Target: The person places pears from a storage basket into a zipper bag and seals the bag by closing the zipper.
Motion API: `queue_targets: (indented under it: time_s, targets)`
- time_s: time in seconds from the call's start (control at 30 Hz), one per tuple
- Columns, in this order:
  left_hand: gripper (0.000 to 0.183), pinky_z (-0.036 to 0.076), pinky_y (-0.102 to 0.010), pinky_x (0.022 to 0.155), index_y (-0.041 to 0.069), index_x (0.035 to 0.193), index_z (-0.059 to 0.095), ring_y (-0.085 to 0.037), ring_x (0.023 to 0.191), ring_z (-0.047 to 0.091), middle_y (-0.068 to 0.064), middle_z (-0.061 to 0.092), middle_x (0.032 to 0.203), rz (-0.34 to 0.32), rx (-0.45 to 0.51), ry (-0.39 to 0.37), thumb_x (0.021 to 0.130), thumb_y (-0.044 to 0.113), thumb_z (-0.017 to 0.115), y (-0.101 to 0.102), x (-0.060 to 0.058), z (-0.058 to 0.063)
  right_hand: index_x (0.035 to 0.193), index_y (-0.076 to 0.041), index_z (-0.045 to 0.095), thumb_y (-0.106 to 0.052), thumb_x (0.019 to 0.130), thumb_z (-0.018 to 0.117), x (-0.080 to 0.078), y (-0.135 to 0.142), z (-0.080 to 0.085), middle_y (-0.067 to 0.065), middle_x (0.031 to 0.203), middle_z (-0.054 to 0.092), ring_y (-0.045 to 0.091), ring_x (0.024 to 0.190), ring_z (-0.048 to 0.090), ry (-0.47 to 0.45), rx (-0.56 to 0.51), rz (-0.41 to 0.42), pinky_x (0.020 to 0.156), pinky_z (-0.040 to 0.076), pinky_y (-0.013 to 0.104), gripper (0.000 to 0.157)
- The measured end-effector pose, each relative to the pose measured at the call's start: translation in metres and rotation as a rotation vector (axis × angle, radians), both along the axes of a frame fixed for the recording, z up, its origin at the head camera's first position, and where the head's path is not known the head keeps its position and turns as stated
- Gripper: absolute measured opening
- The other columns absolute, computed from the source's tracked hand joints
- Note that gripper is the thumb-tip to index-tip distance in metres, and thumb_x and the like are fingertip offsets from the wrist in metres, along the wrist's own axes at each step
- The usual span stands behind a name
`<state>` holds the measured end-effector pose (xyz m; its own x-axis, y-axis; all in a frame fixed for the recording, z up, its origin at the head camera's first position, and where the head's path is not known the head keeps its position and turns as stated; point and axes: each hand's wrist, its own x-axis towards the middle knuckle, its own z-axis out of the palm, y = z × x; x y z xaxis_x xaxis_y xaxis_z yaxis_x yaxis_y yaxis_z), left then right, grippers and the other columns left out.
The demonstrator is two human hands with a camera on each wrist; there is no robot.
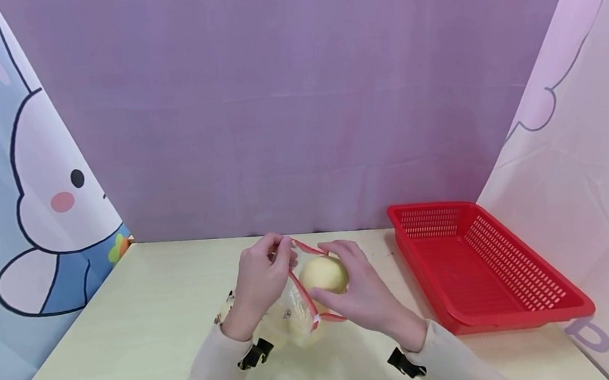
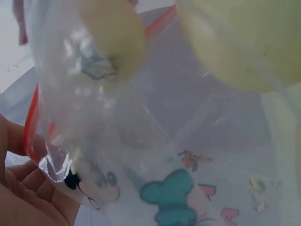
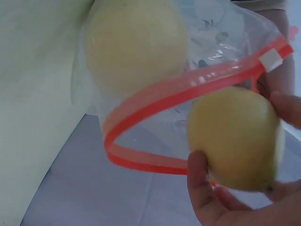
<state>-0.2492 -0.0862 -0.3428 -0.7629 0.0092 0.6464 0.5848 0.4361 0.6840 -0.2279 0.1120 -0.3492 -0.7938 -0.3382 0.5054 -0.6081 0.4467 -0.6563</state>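
Note:
My right hand [image 1: 363, 287] holds a round pale-yellow fruit [image 1: 324, 275], pear-like, between thumb and fingers. In the right wrist view this fruit [image 3: 235, 139] overlaps the mouth of a clear zip bag, with a dark spot at its lower end. My left hand [image 1: 262, 271] pinches the bag's red-edged rim at the far left corner. The clear bag [image 1: 296, 310] gapes, its red zip strip [image 3: 155, 104] spread and a white slider [image 3: 271, 60] at one end. Another pale-yellow fruit [image 3: 136, 47] lies inside. Cartoon prints [image 2: 174, 197] mark the plastic.
A red perforated plastic basket [image 1: 441, 286] stands on the right of the pale table [image 1: 132, 323]. A purple cloth [image 1: 287, 108] hangs behind, with printed curtains [image 1: 61, 173] at the sides.

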Motion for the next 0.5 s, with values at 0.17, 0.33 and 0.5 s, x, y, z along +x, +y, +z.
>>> queue_targets:
  time_s: [0.17,0.33,0.5]
  targets:
    - [0.018,0.053,-0.026,0.058,0.005,0.09,0.07,-0.009,0.065,0.065,0.0,0.07,0.073,-0.02,0.01,-0.003,0.103,0.013,0.06,0.0,0.0,0.0,0.138,-0.006,0.055,-0.014,0.079,0.089,-0.008,-0.005,-0.006,0.009,0.131,0.053,0.024,0.117,0.055,0.048,-0.031,-0.031,0.072,0.06,0.03,0.068]
    - [0.016,0.055,-0.026,0.059,0.005,0.091,0.07,-0.012,0.066,0.068,-0.002,0.071,0.074,-0.023,0.034,-0.014,0.102,0.011,0.061,-0.001,0.001,0.001,0.13,-0.006,0.061,-0.01,0.084,0.084,-0.011,-0.002,-0.007,0.005,0.123,0.06,0.02,0.108,0.058,0.093,0.048,-0.045,0.071,0.059,0.032,0.052]
    - [0.015,0.056,-0.026,0.063,0.004,0.092,0.07,-0.013,0.068,0.068,-0.003,0.071,0.075,-0.03,0.038,-0.023,0.102,0.01,0.061,-0.002,0.002,0.002,0.125,-0.006,0.067,-0.002,0.088,0.075,-0.015,0.004,-0.004,0.005,0.114,0.066,0.02,0.1,0.062,0.13,0.084,-0.011,0.074,0.059,0.037,0.038]
